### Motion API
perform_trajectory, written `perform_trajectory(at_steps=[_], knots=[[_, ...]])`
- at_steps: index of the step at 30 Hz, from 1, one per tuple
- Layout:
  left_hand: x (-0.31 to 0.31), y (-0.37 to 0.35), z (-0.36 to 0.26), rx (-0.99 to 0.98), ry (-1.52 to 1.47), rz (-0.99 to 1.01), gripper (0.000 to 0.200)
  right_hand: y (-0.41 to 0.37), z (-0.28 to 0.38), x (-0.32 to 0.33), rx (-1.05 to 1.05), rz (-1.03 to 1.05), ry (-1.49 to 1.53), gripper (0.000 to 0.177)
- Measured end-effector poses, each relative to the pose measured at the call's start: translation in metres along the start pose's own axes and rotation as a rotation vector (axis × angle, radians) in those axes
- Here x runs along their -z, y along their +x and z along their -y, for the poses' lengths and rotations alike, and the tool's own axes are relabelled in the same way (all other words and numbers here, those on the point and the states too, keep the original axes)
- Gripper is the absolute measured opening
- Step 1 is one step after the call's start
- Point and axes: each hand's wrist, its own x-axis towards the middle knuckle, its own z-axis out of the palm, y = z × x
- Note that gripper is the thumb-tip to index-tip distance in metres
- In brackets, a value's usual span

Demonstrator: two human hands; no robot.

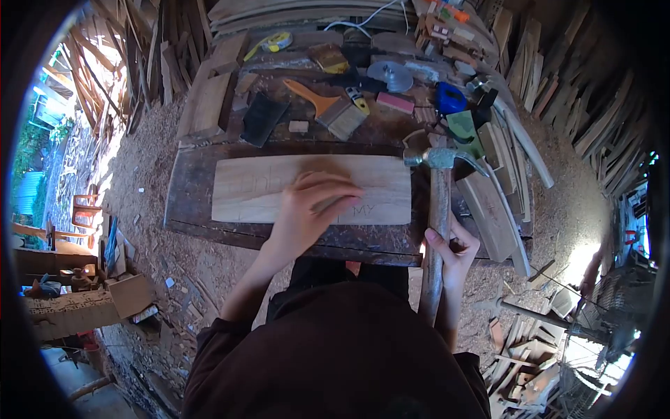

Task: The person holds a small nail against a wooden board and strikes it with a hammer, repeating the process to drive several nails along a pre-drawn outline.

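A pale wooden board (377, 183) lies flat near the front edge of the workbench, with pencil lettering on it; "MY" can be read at its right end. My left hand (317, 199) is over the middle of the board, fingers drawn together toward the thumb. Whatever they may pinch is too small or hidden to make out. To the right, my right hand (453, 248) grips the wooden handle of a claw hammer (438, 202). The hammer stands head-up in this view, its metal head beside the board's upper right corner and its claw pointing right.
Behind the board on the workbench (192, 185) are a paintbrush (328, 108), dark sandpaper (264, 119), a tape measure (277, 42), a blue tape measure (451, 98) and a pink block (395, 103). Wood offcuts (488, 209) line the right side. A fan (607, 321) stands lower right.
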Motion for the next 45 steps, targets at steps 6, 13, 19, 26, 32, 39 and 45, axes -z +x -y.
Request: perform_trajectory(at_steps=[6,13,19,26,32,39,45], knots=[[-0.016,-0.005,0.012,0.020,-0.034,0.048,0.019,0.001,-0.002,0.001,0.023,-0.006,-0.044,0.054],[-0.015,-0.004,0.009,-0.011,-0.004,0.063,0.020,0.002,-0.003,0.002,0.069,0.024,-0.082,0.055],[-0.015,-0.003,0.009,-0.026,0.012,0.065,0.019,0.001,-0.003,0.003,0.038,0.030,-0.090,0.056],[-0.016,-0.003,0.009,-0.022,0.003,0.061,0.019,0.001,-0.006,0.004,0.058,0.046,-0.088,0.056],[-0.016,-0.003,0.010,-0.046,0.006,0.059,0.018,0.002,-0.004,0.002,0.063,0.040,-0.102,0.055],[-0.016,-0.003,0.011,-0.077,0.020,0.050,0.019,0.002,-0.005,0.003,0.070,0.041,-0.124,0.055],[-0.018,-0.007,0.014,-0.215,0.094,0.026,0.023,0.001,-0.007,0.004,0.084,0.037,-0.111,0.053]])
